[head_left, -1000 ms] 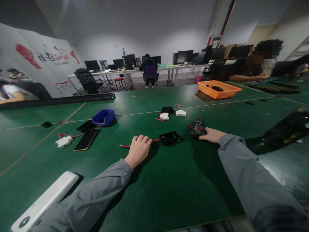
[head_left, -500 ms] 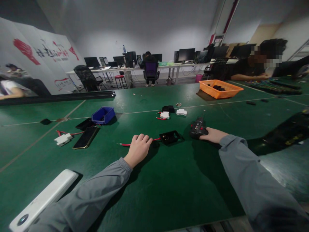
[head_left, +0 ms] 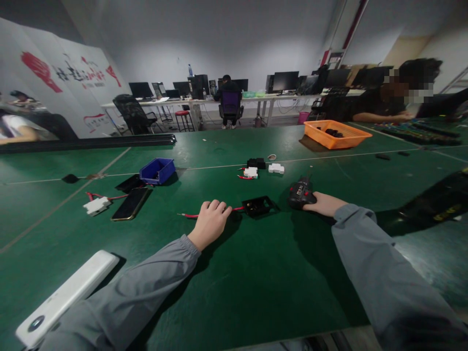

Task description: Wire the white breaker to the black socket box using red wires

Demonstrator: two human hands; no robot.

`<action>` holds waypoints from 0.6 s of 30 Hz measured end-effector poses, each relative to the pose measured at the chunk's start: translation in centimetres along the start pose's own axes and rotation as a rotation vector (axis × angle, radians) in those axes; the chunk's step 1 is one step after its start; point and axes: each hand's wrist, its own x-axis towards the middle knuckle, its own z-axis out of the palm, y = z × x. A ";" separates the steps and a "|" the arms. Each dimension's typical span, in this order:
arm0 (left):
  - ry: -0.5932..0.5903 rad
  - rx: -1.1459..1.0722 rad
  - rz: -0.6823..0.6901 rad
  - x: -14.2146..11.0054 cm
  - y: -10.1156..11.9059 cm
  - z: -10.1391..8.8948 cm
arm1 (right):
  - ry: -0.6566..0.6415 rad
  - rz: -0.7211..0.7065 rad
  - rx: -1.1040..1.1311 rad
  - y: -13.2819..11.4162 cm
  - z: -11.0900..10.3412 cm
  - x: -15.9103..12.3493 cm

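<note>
1. The black case (head_left: 258, 207) lies on the green table (head_left: 234, 292), between the person's two hands. Its long axis runs mostly left to right, the right end slightly farther away.
2. The red wire (head_left: 190, 216) leaves the case's left end and passes under the left hand (head_left: 210, 225), its bare tip showing beyond.
3. The left hand is palm down, fingers partly curled over the wire; whether they pinch it cannot be told. It is the nearer hand, just left of the case.
4. The right hand (head_left: 325, 204) is closed on the drill (head_left: 300, 194), right of the case and near it, bit pointing away from the person; most of the fingers are hidden.
5. Beyond the case lie two white blocks (head_left: 276, 168) and a black block (head_left: 256, 163).
6. Farther left are the phone (head_left: 130, 204) and blue bin (head_left: 156, 173); the orange basket (head_left: 331, 142) sits farther right.
</note>
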 end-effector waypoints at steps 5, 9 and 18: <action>-0.001 0.012 0.002 0.0 0.0 0.0 | -0.028 0.048 -0.016 0.2 0.2 0.2; -0.003 0.010 0.005 0.0 -0.1 0.1 | -0.022 0.039 -0.021 0.0 0.2 0.1; -0.003 0.021 0.012 0.1 0.1 -0.1 | -0.040 0.012 -0.027 -0.2 -0.1 -0.2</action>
